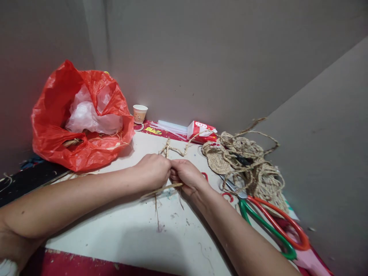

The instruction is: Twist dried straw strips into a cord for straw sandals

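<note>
The tall, crumpled red plastic bag point(47, 126) gapes just beyond your left forearm, so a wide swing of that arm could tip it and spill the fibres inside. Your left hand point(155, 166) is curled into a fist and your right hand point(188, 176) is pinched, thumb to forefinger; they meet over the flat white board point(94, 226), clamped on the narrow, straw-coloured braided cord point(167, 147), though your fingers hide the exact grip. If either hold slackens, the plait could loosen there; if you tug hard, the thin, tan fibre strands point(161, 189) below your hands could split. Rightward, the cord's trailing length runs toward the tangled heap of straw-coloured rope point(217, 159), where it could snag. The steel scissors with orange and green handles point(253, 200) lie against that heap, near your right forearm; a careless elbow could shove them.

Across the same sweep, the red bag is thin and glossy, with a cloudy white plastic bag point(94, 119) bunched inside. The small, tapered peach-and-white paper cup point(140, 115) stands upright behind the board. The cord looks dry and knobbly, the strands papery. The red-and-white tissue packet point(201, 130) is boxy and soft-sided; the heap mixes loose loops with flat, tightly wound coils.
</note>
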`<state>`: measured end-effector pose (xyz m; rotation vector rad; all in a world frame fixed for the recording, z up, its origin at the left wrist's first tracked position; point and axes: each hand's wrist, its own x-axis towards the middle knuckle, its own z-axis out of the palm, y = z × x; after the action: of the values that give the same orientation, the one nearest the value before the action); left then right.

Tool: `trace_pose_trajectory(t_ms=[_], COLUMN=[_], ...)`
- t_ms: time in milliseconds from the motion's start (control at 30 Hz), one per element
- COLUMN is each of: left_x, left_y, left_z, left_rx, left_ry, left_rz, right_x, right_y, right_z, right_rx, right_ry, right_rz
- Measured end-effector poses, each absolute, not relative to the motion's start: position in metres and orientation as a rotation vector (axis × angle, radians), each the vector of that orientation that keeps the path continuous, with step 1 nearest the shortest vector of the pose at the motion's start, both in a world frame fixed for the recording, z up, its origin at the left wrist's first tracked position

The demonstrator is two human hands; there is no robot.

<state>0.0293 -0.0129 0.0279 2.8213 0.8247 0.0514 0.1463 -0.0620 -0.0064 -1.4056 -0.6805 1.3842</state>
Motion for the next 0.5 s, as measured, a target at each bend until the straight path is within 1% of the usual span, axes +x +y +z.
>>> trace_pose_trajectory(t_ms=[200,333,400,433,500], left_x=[0.032,0.019,0.012,0.009,0.010], left_y=[-0.027,-0.015,0.001,0.009,0.025], left_z=[0.023,0.048,0.062,0.066,0.065], left_rx=[2.875,2.817,2.679,2.553,2.369], left_ry=[0.767,0.578,0.486,0.499,0.669], left_rz=[-0.048,-0.191,-0.247,-0.215,0.065], right_x=[0.144,0.150,0.155,0.157,0.162], right_y=[-0.063,-0.061,-0.059,-0.059,-0.058], right_z=[-0.011,-0.008,-0.006,-0.006,-0.005], right_rx=[-1.359,-1.307,-1.276,-1.265,-1.254], right_ry=[-0.616,-0.632,-0.648,-0.658,-0.682], right_rz=[1.392,1.474,1.526,1.549,1.584])
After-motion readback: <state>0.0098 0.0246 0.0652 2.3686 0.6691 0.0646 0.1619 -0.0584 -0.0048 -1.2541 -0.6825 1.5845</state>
